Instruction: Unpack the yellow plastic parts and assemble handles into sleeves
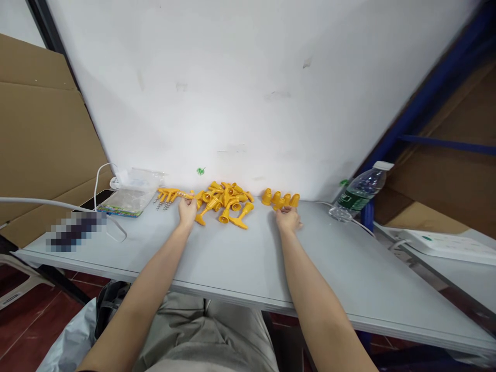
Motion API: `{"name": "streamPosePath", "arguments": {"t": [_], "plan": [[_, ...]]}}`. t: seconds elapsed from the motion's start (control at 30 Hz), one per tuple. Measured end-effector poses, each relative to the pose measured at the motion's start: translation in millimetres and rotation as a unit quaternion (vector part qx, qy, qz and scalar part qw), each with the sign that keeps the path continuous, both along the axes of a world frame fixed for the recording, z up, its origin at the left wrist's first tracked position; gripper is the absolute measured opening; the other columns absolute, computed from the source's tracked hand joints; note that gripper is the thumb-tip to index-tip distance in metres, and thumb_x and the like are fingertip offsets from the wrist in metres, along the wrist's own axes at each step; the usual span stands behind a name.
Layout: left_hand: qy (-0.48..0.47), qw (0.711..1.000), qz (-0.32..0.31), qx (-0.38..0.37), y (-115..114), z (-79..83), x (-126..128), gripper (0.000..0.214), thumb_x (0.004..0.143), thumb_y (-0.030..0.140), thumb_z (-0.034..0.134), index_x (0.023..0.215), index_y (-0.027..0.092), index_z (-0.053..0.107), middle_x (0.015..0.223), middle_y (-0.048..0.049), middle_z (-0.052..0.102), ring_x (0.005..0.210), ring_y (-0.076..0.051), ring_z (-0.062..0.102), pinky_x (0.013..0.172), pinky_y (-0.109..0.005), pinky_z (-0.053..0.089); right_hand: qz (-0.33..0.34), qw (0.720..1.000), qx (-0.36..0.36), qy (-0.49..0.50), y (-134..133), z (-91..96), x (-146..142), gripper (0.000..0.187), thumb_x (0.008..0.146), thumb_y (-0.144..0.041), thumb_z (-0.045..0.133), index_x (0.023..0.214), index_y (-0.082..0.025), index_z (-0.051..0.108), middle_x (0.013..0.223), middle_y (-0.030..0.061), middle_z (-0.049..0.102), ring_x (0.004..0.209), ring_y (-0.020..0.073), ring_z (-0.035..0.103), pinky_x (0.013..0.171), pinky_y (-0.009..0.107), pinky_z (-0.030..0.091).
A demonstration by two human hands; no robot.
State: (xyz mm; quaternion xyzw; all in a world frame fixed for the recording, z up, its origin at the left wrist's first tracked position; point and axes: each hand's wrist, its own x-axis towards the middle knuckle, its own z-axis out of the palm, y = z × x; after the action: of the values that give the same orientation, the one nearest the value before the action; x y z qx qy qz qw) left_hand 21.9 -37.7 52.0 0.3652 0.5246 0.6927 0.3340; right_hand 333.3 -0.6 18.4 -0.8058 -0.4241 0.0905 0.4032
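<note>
Head view:

- The person sits at a pale grey table with both bare forearms stretched forward to its far edge, where a white board stands upright.
- The left hand has its fingers drawn together, pinching the near end of a yellow plastic stem piece. That piece lies at the table's far edge, between the hand and a small cluster of yellow pronged parts with metal screws to the left.
- Just right of that hand lies a heap of yellow plastic funnel-shaped parts, tumbled over one another.
- The right hand rests knuckles up with fingers bent onto a row of small yellow plastic cone caps. It touches the nearest cap, but I cannot tell whether it actually grips it.
- To the far left sit a clear plastic bag, a black phone and a white cable.
- At the right, a clear plastic water bottle with a green label lies tilted against the board.
</note>
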Motion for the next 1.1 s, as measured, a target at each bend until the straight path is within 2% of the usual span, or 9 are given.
{"name": "streamPosePath", "arguments": {"t": [0.1,0.2,0.33,0.43,0.57,0.7,0.87,0.97,1.1], "plan": [[0.025,0.999,0.02,0.022,1,-1.8,-3,0.026,0.078,0.018,0.055,0.104,0.019,0.052,0.071,0.0039,0.054,0.052,-0.007,0.048,0.049,-0.019,0.04,0.025,0.998,-0.032,-0.045,-2,1.0,-2,0.033,0.082,-0.026,0.046,0.105,-0.016,0.068,0.114,0.0166,0.066,0.118,0.0335,0.052,0.099,0.052,0.034],[0.082,0.995,0.041,0.046,0,-2.5,-6,0.039,0.078,0.024,0.06,0.116,0.023,0.049,0.099,-0.0039,0.059,0.069,-0.009,0.056,0.061,-0.021,0.048,0.058,0.993,-0.051,-0.087,0,-1.8,-3,0.034,0.083,-0.025,0.046,0.104,-0.017,0.071,0.116,0.0173,0.065,0.119,0.0336,0.051,0.1,0.054,0.034],[0.146,0.986,0.059,0.049,-1,-0.6,-9,0.062,0.077,0.029,0.067,0.132,0.026,0.04,0.127,-0.0115,0.051,0.089,-0.014,0.061,0.08,-0.028,0.052,0.087,0.989,-0.049,-0.112,5,-8.3,-3,0.036,0.083,-0.024,0.045,0.108,-0.019,0.071,0.12,0.0169,0.064,0.121,0.0343,0.049,0.102,0.062,0.029],[0.146,0.986,0.068,0.043,1,0.4,-11,0.071,0.075,0.03,0.071,0.137,0.027,0.036,0.14,-0.0133,0.043,0.1,-0.018,0.06,0.09,-0.032,0.05,0.1,0.984,-0.065,-0.128,7,-12.4,-3,0.038,0.086,-0.025,0.042,0.113,-0.021,0.069,0.129,0.0151,0.06,0.126,0.0335,0.045,0.104,0.065,0.024],[0.126,0.989,0.062,0.042,6,-2.7,-17,0.058,0.079,0.025,0.063,0.134,0.027,0.043,0.134,-0.0106,0.051,0.108,-0.02,0.06,0.091,-0.032,0.05,0.114,0.982,-0.062,-0.14,4,-11.9,-6,0.038,0.086,-0.024,0.042,0.116,-0.023,0.066,0.136,0.0132,0.056,0.128,0.0337,0.042,0.103,0.068,0.023],[0.127,0.987,0.088,0.041,10,-7.2,-25,0.049,0.079,0.013,0.051,0.127,0.025,0.051,0.128,-0.0101,0.056,0.104,-0.018,0.061,0.092,-0.032,0.05,0.128,0.979,0.026,-0.158,-1,-2.5,-18,0.037,0.086,-0.02,0.041,0.113,-0.014,0.066,0.122,0.0207,0.061,0.116,0.0344,0.051,0.096,0.057,0.036],[0.184,0.977,0.105,0.037,26,-5.5,-41,0.039,0.071,0.006,0.043,0.102,0.02,0.062,0.11,-0.0082,0.064,0.103,-0.018,0.062,0.099,-0.034,0.045,0.288,0.929,0.109,-0.203,-4,5.8,-44,0.037,0.083,-0.013,0.038,0.107,-0.012,0.066,0.107,0.0161,0.066,0.1,0.026,0.059,0.089,0.04,0.044],[0.231,0.969,0.086,0.003,41,-2.7,-56,0.029,0.065,0.006,0.047,0.083,0.02,0.063,0.101,-0.0072,0.066,0.108,-0.022,0.06,0.101,-0.038,0.044,0.351,0.895,0.101,-0.257,-4,3.4,-57,0.044,0.076,-0.004,0.038,0.104,-0.016,0.069,0.118,0.0125,0.064,0.108,0.0265,0.057,0.09,0.043,0.045],[0.289,0.954,0.079,-0.021,57,-4.7,-77,0.024,0.057,0.001,0.052,0.07,0.02,0.057,0.102,-0.0092,0.065,0.113,-0.027,0.057,0.106,-0.044,0.04,0.367,0.882,0.054,-0.292,-6,0.8,-62,0.055,0.073,0.0,0.039,0.115,-0.021,0.067,0.127,0.0099,0.063,0.119,0.0293,0.051,0.095,0.053,0.041]]}}
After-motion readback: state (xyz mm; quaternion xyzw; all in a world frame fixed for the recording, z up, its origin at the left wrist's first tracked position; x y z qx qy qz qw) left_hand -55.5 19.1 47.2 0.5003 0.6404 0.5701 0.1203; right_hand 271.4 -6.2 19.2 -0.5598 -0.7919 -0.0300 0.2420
